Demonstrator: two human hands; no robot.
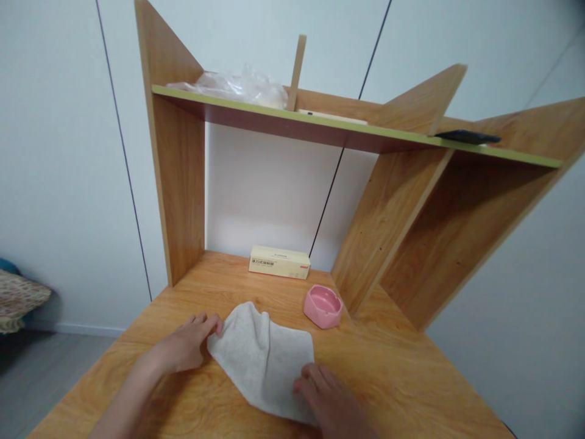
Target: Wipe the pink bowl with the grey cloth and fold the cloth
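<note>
A light grey cloth (pixel 286 356) lies wrinkled on the wooden desk, with a raised fold running down its middle. At its left edge, my left hand (pixel 189 344) pinches the fabric between thumb and fingers. My right hand (pixel 326 396) grips the lower right edge with curled fingers, and is slightly blurred. Just beyond the cloth's right corner sits a pink angular ashtray (pixel 323 306), touched by neither hand.
A cream-coloured box (pixel 279 262) stands at the back of the desk (pixel 393 372). Wooden uprights carry a shelf (pixel 320 125) above, holding a clear plastic bag (pixel 242 88) and a dark flat object (pixel 468 137). Patterned fabric (pixel 21 299) shows at far left.
</note>
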